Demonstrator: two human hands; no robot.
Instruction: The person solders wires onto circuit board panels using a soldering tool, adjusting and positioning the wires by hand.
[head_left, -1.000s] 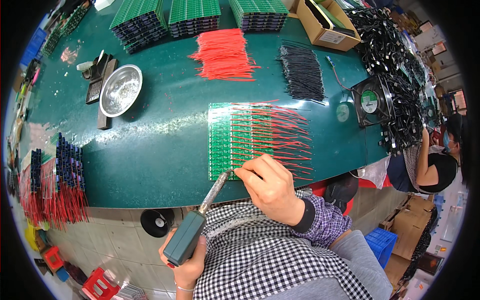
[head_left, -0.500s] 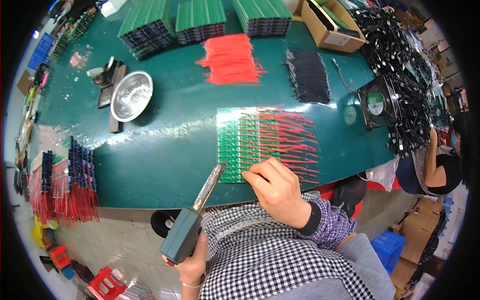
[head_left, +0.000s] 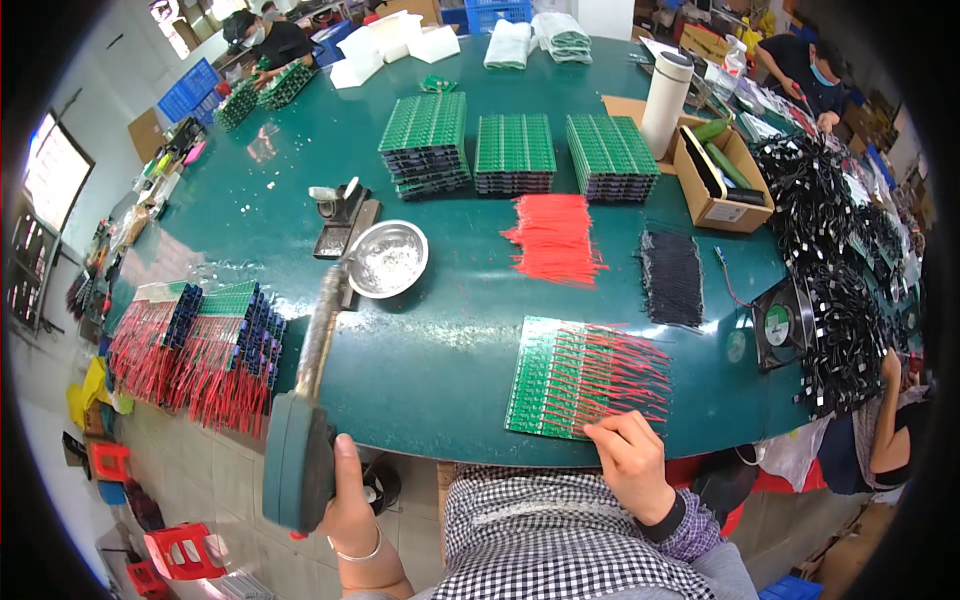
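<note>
My left hand [head_left: 352,505] grips the dark green handle of a soldering iron [head_left: 300,465]. The iron's long, stained metal tip points up and away, ending beside the left rim of a metal bowl [head_left: 388,260]. A green circuit board panel [head_left: 532,385] lies flat near the table's front edge. Rows of red wires [head_left: 640,375] run across it and stick out past its right side. At the panel's lower edge my right hand [head_left: 635,462] is closed in a pinch, its fingertips touching the board area. What sits between those fingertips is too small to make out.
Behind the panel lie a red wire bundle [head_left: 553,240] and a black wire bundle [head_left: 672,278]. Stacked green boards [head_left: 515,150] stand farther back. A small fan [head_left: 780,325] and black cables [head_left: 840,270] are at right; wired boards [head_left: 225,350] sit at left.
The view has tilted up, showing more of the far table. My left hand has swung the soldering iron left, away from the panel to the bowl. My right hand stays at the panel's lower edge.
</note>
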